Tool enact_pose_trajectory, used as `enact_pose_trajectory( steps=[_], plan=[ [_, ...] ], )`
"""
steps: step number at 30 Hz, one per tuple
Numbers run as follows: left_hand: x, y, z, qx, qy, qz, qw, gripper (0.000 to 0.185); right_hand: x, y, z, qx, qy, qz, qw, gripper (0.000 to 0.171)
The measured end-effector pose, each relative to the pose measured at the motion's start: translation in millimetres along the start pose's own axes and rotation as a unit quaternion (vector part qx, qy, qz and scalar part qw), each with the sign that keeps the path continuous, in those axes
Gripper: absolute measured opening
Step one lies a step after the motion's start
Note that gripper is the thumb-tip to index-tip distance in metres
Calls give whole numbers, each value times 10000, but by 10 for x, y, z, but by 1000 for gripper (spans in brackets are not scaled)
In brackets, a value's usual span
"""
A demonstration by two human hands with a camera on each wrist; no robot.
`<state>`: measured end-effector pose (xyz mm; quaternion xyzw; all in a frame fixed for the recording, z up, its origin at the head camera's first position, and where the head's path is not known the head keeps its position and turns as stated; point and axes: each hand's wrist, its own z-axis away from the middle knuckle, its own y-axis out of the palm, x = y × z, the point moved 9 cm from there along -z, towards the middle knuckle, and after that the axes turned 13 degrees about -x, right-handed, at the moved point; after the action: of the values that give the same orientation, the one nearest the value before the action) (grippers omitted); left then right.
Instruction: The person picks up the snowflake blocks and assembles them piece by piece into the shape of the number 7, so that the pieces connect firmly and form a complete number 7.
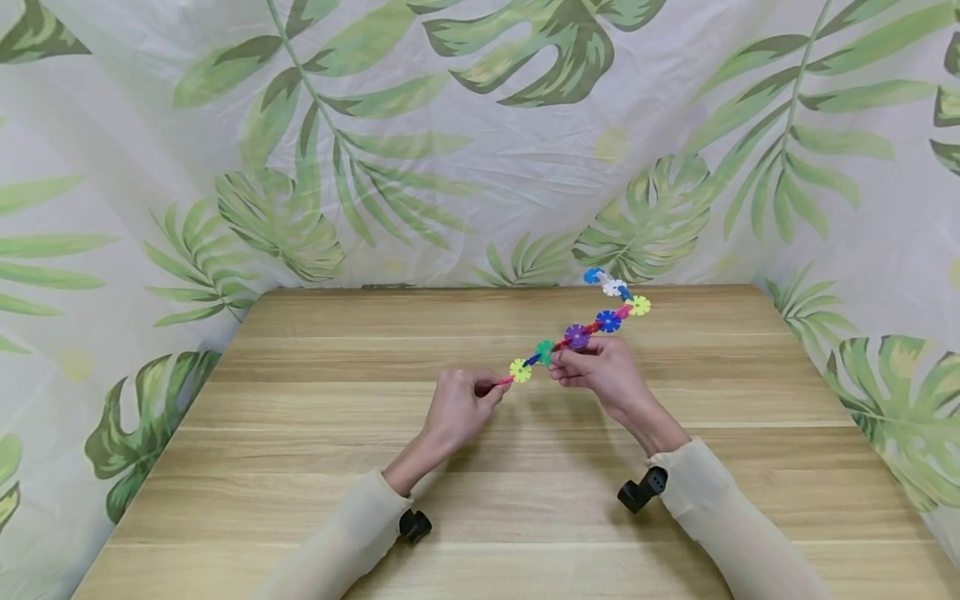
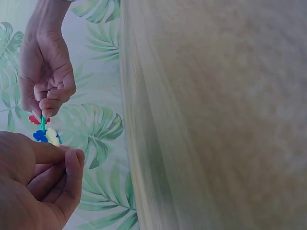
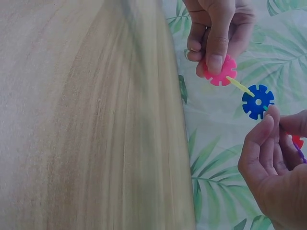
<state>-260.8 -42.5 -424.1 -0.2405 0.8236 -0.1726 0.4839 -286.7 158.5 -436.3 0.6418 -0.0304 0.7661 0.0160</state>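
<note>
A chain of notched plastic snowflake discs, linked edge to edge in several colours, is held above the table. At its near-left end, my left hand pinches a pink disc between thumb and fingers. Beside that sits a yellow disc, then a blue disc. My right hand pinches the chain at the green disc. Past it the chain runs up and right, bends at another yellow disc, and ends in a light blue disc. Fingers partly cover the green and pink discs.
Beneath both hands lies a wood-grain table. A leaf-printed cloth hangs behind it and along both sides. Small black wrist cameras sit at the cuffs of the light sleeves.
</note>
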Motion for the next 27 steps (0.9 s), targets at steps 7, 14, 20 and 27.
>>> enact_pose_trajectory(
  steps=[7, 14, 20, 27],
  plan=[
    [-51, 12, 5, 92, 211, -216, 9995, 5, -54, 1, -1, -15, 73, 76, 9999, 30],
    [-21, 12, 2, 173, -8, -225, 9996, 5, -74, 9, -3, -30, 77, 76, 9999, 30],
    [53, 19, -2, 296, -306, -111, 9990, 4, -62, 22, 6, 44, 78, 118, 9999, 29],
    [88, 35, 22, 481, -587, 164, 9970, 5, -72, 23, -10, 138, 61, 107, 9998, 30]
  ],
)
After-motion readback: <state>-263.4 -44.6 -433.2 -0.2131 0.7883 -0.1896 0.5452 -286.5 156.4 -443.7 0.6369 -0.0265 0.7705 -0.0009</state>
